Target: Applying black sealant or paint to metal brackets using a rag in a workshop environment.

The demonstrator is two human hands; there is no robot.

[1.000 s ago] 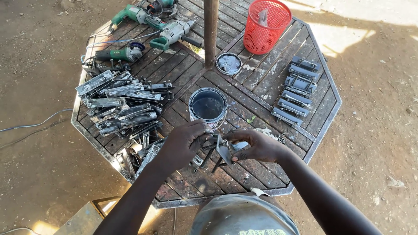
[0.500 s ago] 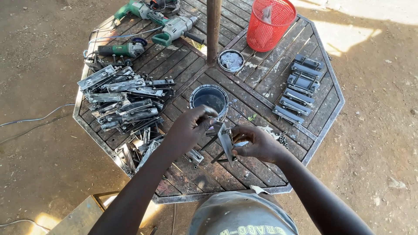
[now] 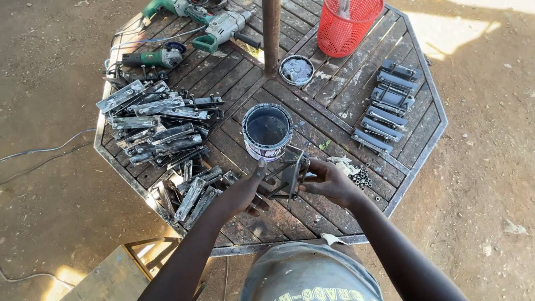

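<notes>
The octagonal slatted wooden surface [image 3: 356, 106] carries everything here, with a pole rising through its middle. On its left side lies a heap of silvery metal brackets [image 3: 156, 131]; on its right, a neat row of grey painted pieces [image 3: 387, 106]; at the far edge, a red mesh basket [image 3: 346, 25] and green power tools [image 3: 192, 25].

Near the person stands an open paint can [image 3: 267, 131], upright, dark paint inside. Just below it, between the two hands, is the dark metal bracket [image 3: 290, 175]. Its long axis runs roughly from the can toward the person, tilted a little off the surface.

The right hand [image 3: 329, 181] holds the bracket from its right side, grip closed around the frame. The left hand [image 3: 242, 192] sits on the bracket's left, fingers curled; it seems to pinch a small brush whose tip points up toward the can's rim, though the view is too coarse to be sure. The can lies straight ahead of both hands, slightly nearer the left.
</notes>
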